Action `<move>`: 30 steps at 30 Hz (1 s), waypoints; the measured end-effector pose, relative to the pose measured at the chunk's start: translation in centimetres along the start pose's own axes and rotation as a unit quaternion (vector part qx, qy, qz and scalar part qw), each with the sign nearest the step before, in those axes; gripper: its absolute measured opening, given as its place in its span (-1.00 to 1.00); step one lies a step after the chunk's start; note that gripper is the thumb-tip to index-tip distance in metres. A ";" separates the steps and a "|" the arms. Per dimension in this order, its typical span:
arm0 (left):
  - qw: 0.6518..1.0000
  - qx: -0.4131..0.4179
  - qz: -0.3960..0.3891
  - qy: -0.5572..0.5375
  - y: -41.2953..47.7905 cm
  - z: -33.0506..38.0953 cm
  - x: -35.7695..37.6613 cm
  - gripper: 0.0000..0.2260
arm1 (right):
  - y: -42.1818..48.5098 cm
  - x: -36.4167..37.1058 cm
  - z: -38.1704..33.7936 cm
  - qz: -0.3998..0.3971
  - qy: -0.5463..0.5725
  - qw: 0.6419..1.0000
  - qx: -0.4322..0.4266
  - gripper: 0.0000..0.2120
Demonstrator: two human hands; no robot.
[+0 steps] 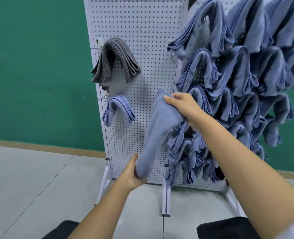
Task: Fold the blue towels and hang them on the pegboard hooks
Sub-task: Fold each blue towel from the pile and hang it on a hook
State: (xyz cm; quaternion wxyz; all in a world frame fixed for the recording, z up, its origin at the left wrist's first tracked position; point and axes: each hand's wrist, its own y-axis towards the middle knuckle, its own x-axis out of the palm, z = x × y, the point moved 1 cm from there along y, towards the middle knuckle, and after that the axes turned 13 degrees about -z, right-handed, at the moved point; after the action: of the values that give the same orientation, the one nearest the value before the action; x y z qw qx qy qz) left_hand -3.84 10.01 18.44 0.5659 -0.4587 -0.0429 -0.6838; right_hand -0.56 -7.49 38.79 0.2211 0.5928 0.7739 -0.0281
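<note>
The right hand (pixel 182 107) pinches the top of a blue towel (pixel 158 128) and the left hand (pixel 134 175) grips its bottom end, holding it stretched in front of the white pegboard (pixel 139 40), near the board's lower right corner, between a hung folded blue towel (pixel 118 109) and the towel-covered second pegboard (pixel 203 184).

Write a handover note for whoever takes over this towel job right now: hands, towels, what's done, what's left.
Left hand: grips the lower end of a blue cloth towel.
Right hand: grips its upper end, in front of the white perforated pegboard.
Done: one folded blue towel hangs there, below a grey ribbed towel; the neighbouring board on the right is covered with hung blue towels.
Left: finish folding the held towel and hang it on a hook.
</note>
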 end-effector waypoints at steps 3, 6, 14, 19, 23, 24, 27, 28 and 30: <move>0.974 -0.021 -0.125 -0.188 -1.1 -0.9 1.2 -0.36 | -0.7 -1.6 -1.5 0.036 0.084 0.996 -0.006 -0.77; 0.965 0.015 -0.154 -0.214 -1.9 -0.6 2.7 -0.36 | -1.5 -3.4 -0.9 0.085 0.136 0.987 0.014 -0.80; 0.993 0.079 -0.044 0.072 -4.3 6.0 3.6 -0.87 | -4.8 -6.9 4.1 0.113 0.143 0.972 0.149 -0.72; 0.967 0.122 -0.003 0.224 -5.8 10.7 3.6 -0.84 | -5.8 -7.7 5.6 0.030 0.112 0.978 0.173 -0.77; 0.937 0.146 -0.025 0.315 -7.3 13.4 3.6 -0.87 | -6.0 -8.1 5.8 -0.018 0.084 0.980 0.179 -0.79; 0.932 0.153 -0.034 0.326 -7.6 14.0 3.5 -0.85 | -6.0 -8.2 5.8 -0.035 0.074 0.980 0.180 -0.79; 0.917 0.178 -0.068 0.351 -8.9 15.3 3.3 -0.85 | -6.2 -8.5 5.3 -0.077 0.055 0.980 0.175 -0.83; 0.911 0.189 -0.080 0.358 -9.3 15.6 3.3 -0.85 | -6.3 -8.6 5.2 -0.090 0.045 0.981 0.169 -0.86; 0.897 0.204 -0.105 0.379 -10.1 16.1 3.4 -0.82 | -6.5 -8.6 4.7 -0.111 0.037 0.982 0.148 -0.92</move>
State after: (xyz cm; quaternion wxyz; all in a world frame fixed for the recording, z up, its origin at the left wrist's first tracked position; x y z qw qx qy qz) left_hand -2.56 20.38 34.64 0.5451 -0.0326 -0.0119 -0.8376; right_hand -3.45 -18.66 36.42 0.0981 0.5298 0.8299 -0.1449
